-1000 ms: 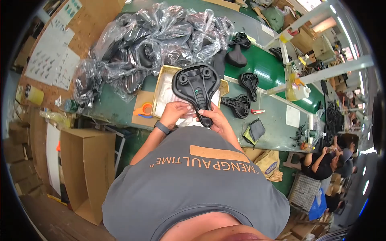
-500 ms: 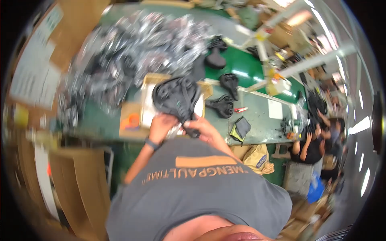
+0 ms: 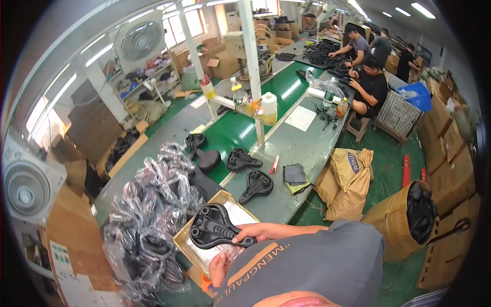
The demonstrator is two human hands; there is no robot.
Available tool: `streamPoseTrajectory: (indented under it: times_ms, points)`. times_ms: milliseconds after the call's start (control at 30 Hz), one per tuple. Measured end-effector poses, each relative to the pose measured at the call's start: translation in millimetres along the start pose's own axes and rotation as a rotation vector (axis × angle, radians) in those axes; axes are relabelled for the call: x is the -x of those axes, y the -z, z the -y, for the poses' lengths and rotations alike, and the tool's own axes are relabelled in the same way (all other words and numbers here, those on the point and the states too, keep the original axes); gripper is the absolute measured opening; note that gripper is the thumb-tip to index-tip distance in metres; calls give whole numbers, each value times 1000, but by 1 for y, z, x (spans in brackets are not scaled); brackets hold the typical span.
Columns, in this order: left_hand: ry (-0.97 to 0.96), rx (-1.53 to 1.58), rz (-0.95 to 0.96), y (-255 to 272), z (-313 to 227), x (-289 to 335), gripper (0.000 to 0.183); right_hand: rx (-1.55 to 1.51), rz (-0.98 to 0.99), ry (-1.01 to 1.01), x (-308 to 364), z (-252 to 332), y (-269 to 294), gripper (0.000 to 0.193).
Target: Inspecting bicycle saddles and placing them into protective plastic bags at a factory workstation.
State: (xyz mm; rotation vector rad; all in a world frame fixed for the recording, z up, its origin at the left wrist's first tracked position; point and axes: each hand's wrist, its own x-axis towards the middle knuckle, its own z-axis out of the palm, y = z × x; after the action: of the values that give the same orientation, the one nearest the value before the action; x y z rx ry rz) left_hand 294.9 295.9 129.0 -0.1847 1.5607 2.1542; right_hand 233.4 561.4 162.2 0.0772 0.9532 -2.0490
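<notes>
A black bicycle saddle [image 3: 212,225] is held underside up, its ribs and mounting holes showing. My right hand [image 3: 255,233] grips it by the narrow nose, thumb on the underside. Below the nose, my left hand [image 3: 219,267] is closed on what looks like a crumpled clear plastic bag [image 3: 231,251]; its fingers are partly hidden. Under the saddle stands an open carton [image 3: 185,245] with white sheets inside. Several more saddles lie beyond it on the bench, among them a bare saddle [image 3: 255,185] and another saddle [image 3: 241,159].
Saddles in clear plastic [image 3: 148,225] are heaped left of the carton. A red cutter [image 3: 274,164] and a grey cloth [image 3: 294,174] lie to the right. A green conveyor belt [image 3: 245,138] runs away past a white post [image 3: 252,66]. Sacks [image 3: 345,179] stand beside the bench; co-workers sit farther off.
My view has swung up and to the right, bringing the conveyor and co-workers into sight. The saddle stays in my right hand; my left hand now sits lower, below its nose.
</notes>
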Motion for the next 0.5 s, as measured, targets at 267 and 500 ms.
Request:
streamPoseTrajectory:
  times_ms: [267, 500]
  points:
    - [-316, 720, 203, 76, -83, 19, 29, -229, 17, 267, 34, 26, 23, 50]
    - [-229, 261, -292, 19, -75, -18, 18, 861, 145, 658, 38, 52, 11, 94]
